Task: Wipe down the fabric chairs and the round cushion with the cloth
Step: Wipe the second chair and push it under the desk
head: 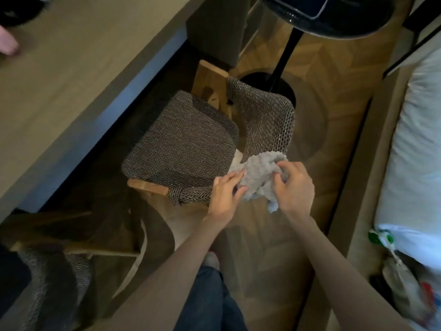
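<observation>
- The wooden floor (334, 103) is what the chairs are stood on.
- The desk (59, 80) is seen along the left side, with its long edge hung out over the floor.
- The fabric chair (181, 137) is tucked close under the desk's edge, likely so that room is left to walk behind it.
- A second chair (47, 283) is seen, blurred, at the bottom left, also near the desk's edge. It is likely to be wiped too.
- The cloth (257, 177) is bunched into a soft lump and held against the near end of the chair's curved woven back (267, 120). It is likely bunched so that a thick pad is made for rubbing.
- The left hand (225, 194) is clamped on the cloth's left side, with the fingers curled over it.
- The right hand (296, 187) is clamped on the cloth's right side, with the fingers dug into the folds. Two hands are likely used so that the cloth can be folded or turned.
- The round cushion cannot be picked out here.
</observation>
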Demonstrator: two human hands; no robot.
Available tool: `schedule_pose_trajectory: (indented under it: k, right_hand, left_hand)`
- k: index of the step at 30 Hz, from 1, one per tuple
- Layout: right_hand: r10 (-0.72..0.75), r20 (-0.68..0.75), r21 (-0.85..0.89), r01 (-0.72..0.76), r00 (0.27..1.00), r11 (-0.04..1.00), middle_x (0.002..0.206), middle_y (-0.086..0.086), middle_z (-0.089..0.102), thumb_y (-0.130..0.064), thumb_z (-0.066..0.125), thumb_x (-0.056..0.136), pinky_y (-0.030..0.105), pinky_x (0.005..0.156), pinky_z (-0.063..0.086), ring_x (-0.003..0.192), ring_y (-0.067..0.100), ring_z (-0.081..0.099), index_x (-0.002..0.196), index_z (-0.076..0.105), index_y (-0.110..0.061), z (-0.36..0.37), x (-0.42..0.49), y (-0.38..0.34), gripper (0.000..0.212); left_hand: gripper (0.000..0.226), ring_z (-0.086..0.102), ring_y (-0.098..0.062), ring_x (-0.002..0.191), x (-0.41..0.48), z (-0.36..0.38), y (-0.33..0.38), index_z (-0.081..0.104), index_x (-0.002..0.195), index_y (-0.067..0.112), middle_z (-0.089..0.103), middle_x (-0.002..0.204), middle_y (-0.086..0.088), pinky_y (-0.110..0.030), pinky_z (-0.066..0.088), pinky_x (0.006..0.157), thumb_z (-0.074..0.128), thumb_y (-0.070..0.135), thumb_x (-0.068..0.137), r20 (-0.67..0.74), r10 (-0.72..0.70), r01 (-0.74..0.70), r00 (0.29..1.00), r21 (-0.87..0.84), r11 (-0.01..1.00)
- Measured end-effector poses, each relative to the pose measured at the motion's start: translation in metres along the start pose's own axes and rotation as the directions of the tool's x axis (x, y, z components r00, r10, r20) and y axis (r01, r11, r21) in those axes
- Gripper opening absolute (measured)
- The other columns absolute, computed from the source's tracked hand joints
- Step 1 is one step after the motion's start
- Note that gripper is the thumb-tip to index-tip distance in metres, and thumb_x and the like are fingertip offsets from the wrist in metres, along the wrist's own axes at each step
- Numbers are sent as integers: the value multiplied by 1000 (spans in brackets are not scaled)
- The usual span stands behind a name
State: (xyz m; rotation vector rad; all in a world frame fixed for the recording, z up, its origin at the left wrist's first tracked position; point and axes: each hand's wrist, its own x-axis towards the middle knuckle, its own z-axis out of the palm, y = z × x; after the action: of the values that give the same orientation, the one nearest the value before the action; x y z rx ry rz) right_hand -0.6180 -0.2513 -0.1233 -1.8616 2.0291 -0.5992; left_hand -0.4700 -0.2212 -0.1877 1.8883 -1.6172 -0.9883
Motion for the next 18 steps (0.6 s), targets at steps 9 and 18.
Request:
schedule_pose_trajectory:
  k: [9, 18]
  right_hand:
    - [64, -32, 66, -62, 997, 996, 112, 9, 63, -10, 62, 90, 33, 82, 43, 94, 24, 60, 110, 69, -10, -24, 67, 9, 21]
    - [66, 64, 78, -70, 996, 994, 111, 7, 64, -10, 63, 88, 30, 85, 42, 98, 22, 59, 110, 71, -13, -26, 165, 22, 23]
  left_hand:
    - [46, 35, -26, 133, 28, 11, 64, 51, 139, 14, 39, 146, -10, -34, 32, 109, 60, 23, 94, -96, 95, -101, 991, -58, 993]
    - [47, 44, -23, 127, 111, 16, 112, 52, 137, 13, 38, 142, -7, -39, 41, 105, 61, 24, 93, -105, -33, 22, 994, -108, 994]
